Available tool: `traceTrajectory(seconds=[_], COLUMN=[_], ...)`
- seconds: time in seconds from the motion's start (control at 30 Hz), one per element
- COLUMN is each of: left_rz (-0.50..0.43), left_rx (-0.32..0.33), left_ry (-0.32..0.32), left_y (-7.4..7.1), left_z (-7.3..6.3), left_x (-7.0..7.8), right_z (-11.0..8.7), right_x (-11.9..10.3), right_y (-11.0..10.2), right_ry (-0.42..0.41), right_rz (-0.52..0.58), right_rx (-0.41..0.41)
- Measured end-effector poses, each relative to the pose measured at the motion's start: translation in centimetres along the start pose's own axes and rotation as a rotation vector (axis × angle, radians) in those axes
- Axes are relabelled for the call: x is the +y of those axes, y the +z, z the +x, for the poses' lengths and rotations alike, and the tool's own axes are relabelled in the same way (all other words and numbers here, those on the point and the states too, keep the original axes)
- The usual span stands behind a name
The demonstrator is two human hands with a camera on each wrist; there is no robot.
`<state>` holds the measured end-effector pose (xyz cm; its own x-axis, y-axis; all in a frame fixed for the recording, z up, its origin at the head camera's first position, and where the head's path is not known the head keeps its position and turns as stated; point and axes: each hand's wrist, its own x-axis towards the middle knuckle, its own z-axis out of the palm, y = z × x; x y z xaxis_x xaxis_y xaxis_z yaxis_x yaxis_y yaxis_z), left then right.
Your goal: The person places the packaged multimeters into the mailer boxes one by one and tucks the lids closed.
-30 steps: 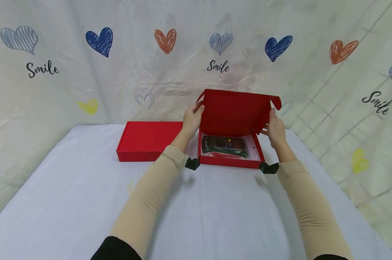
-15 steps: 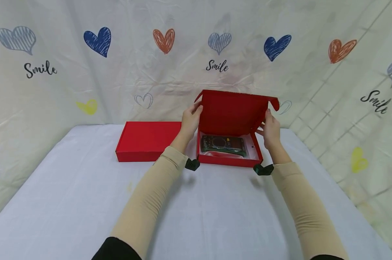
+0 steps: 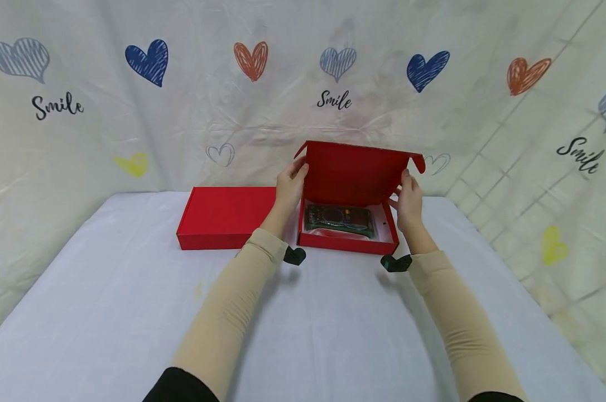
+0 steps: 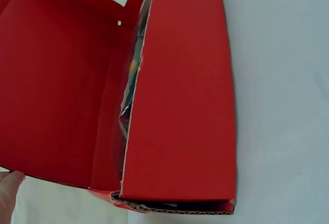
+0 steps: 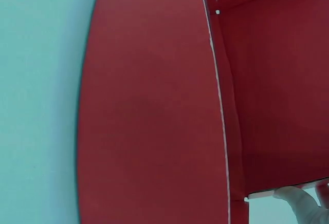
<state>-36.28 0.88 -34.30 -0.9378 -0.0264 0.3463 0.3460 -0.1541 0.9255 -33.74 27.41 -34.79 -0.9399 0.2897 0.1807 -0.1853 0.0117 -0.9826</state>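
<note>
A red cardboard box stands with its lid raised and tilted back. Inside it, in clear plastic, lies a dark multimeter with a round dial. My left hand holds the lid's left edge, and a fingertip shows there in the left wrist view. On the opposite side my right hand holds the lid's right edge; its thumb lies against that edge in the right wrist view. The box's front wall fills much of both wrist views.
A second red box, closed, sits just left of the open one, partly behind my left hand. Both rest on a white-covered table. A white curtain printed with hearts hangs behind the table.
The open box has slid slightly left, nearer the closed one, with both hands moving along. Its lid has come down a little. The right hand has moved left the most.
</note>
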Motion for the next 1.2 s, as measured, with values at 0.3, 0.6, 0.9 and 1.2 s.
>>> traceTrajectory(seconds=[0.3,0.6,0.9,1.2], left_rz=[-0.01,-0.05,-0.071,0.02], left_rx=[-0.026,-0.029,-0.041,-0.095], left_ry=[0.002,-0.009,-0.005,-0.024], left_y=[-0.1,0.0,-0.2,-1.3], left_z=[-0.6,-0.9,-1.1,-1.4], left_x=[-0.5,-0.5,-0.2,-0.7], right_z=[-0.7,-1.0,-1.2,-1.8], right_x=[0.1,0.3,0.5,1.0], right_y=[-0.5,-0.7,-0.8,-2.4], right_ry=[0.038,0.03,0.0,-0.01], right_rz=[0.087,0.213,0.213,0.241], right_rx=[-0.044,-0.109,-0.15,-0.226])
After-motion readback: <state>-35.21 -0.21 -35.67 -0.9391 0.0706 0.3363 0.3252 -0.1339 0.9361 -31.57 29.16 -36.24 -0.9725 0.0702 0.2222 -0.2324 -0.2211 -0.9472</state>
